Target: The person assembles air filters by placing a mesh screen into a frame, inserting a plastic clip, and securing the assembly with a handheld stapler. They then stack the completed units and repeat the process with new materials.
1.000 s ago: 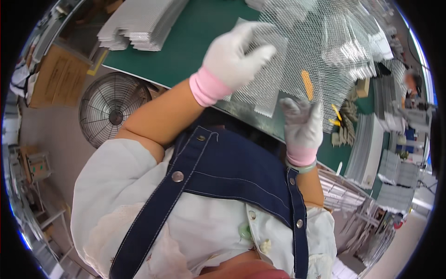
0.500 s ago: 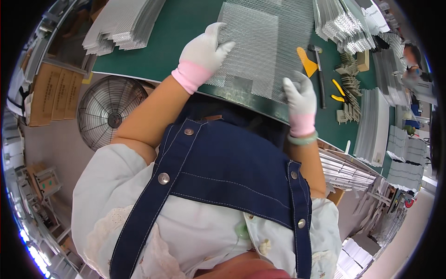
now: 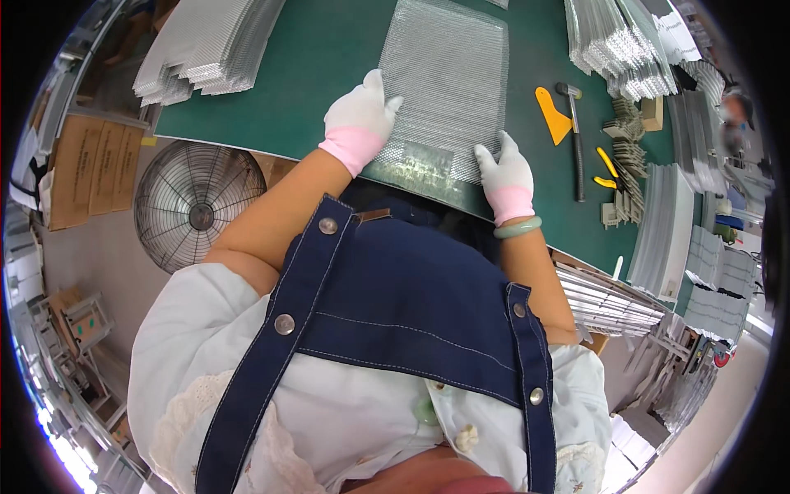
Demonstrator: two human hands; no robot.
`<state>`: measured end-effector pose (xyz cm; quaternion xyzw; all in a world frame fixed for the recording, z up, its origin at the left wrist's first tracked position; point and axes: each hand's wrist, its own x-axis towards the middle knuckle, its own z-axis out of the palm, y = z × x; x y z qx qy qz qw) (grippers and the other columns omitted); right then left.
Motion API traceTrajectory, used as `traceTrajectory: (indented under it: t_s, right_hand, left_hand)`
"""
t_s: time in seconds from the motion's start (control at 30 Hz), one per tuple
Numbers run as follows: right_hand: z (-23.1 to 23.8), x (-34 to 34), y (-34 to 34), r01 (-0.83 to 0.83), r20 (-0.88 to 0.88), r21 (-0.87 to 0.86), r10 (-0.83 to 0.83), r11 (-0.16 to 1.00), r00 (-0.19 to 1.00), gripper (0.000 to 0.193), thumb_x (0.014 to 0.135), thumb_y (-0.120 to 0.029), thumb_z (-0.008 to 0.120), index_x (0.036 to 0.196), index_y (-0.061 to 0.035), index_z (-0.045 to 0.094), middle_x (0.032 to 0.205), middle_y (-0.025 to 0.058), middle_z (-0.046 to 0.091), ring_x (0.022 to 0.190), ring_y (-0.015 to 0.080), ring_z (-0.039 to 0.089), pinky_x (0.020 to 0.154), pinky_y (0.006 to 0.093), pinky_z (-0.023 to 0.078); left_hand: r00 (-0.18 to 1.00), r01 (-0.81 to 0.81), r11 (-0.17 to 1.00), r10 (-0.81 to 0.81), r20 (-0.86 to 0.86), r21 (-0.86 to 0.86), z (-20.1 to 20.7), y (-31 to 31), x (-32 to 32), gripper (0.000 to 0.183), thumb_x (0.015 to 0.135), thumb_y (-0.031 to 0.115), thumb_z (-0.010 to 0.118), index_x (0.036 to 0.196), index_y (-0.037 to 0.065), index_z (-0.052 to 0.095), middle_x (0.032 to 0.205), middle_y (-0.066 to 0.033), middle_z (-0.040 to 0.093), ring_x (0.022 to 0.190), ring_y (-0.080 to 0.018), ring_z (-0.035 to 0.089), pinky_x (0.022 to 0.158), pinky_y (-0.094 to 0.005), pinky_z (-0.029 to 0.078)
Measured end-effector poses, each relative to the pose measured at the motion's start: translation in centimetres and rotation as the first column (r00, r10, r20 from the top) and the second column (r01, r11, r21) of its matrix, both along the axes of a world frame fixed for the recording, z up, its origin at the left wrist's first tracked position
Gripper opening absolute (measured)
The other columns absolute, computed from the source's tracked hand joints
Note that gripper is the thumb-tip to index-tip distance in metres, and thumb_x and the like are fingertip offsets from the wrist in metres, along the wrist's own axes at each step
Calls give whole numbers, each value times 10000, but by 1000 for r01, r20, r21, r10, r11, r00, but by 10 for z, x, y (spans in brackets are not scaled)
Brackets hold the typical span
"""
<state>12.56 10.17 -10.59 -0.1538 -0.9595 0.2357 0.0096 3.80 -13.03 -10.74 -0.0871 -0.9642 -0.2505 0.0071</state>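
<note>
A rectangular sheet of silvery wire mesh (image 3: 444, 74) lies on the green tabletop in front of me, its near end by the table edge. Both my hands wear white gloves with pink cuffs. My left hand (image 3: 360, 119) is at the sheet's left edge, thumb and forefinger spread, the thumb reaching over the mesh. At the near right corner, my right hand (image 3: 506, 174) has its thumb and fingers apart, close against the edge. Whether the fingertips press on the mesh is hard to see. A smooth metal plate (image 3: 420, 169) shows at the mesh's near end.
Stacks of mesh sheets (image 3: 210, 49) stand at the far left, with another mesh stack (image 3: 617, 49) far right. To the right lie a yellow scraper (image 3: 553, 117), a hammer (image 3: 577, 148), yellow-handled pliers (image 3: 606, 168) and small grey brackets (image 3: 627, 165). A floor fan (image 3: 200, 216) stands left below the table.
The overlapping mesh pieces now look lined up as one rectangle. My right hand has moved left to its near right corner; my left hand has come slightly nearer along the left edge.
</note>
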Motion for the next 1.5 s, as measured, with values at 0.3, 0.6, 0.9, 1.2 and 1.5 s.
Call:
traceTrajectory:
  t_s: [0.3, 0.6, 0.9, 1.2, 1.5]
  right_hand:
    - [6, 10, -8, 0, 4, -72, 1, 997, 1000, 650, 905, -402, 612, 1385, 11, 466, 759, 124, 680, 739, 326, 668, 689, 417, 518]
    - [11, 9, -11, 7, -34, 6, -7, 1000, 999, 667, 916, -418, 601, 1399, 16, 448, 810, 162, 675, 763, 351, 664, 701, 426, 520]
    - [25, 17, -15, 30, -96, -116, -41, 993, 995, 653, 917, -400, 604, 1386, 30, 456, 771, 160, 665, 721, 338, 656, 664, 421, 512]
    - [7, -3, -16, 11, 129, 102, -25, 995, 991, 659, 932, -437, 543, 1398, 16, 433, 972, 254, 684, 902, 399, 668, 785, 462, 528]
    - [14, -6, -20, -20, 218, 178, -19, 984, 976, 671, 943, -444, 521, 1418, 16, 402, 952, 248, 688, 890, 393, 673, 782, 467, 532]
  left_hand:
    - [998, 9, 1000, -8, -64, 21, 3, -9, -3, 518, 931, 341, 582, 1316, 12, 469, 989, -244, 674, 903, -405, 661, 754, -473, 536]
    - [999, 26, 1000, -25, -21, 11, 13, -13, -10, 524, 941, 333, 568, 1328, -4, 464, 974, -244, 673, 892, -409, 656, 763, -469, 532]
    - [992, 43, 998, -36, -117, 55, 28, -17, -6, 530, 938, 335, 574, 1331, -4, 464, 986, -244, 671, 909, -408, 654, 780, -473, 526]
    - [1000, -6, 1000, 6, 0, -24, 3, -8, -12, 490, 935, 310, 571, 1303, 2, 471, 1004, -243, 667, 913, -405, 657, 788, -479, 536]
    - [999, 12, 995, -7, 52, -94, 2, -7, -15, 477, 928, 306, 578, 1279, -2, 480, 1018, -228, 659, 907, -392, 664, 780, -465, 545]
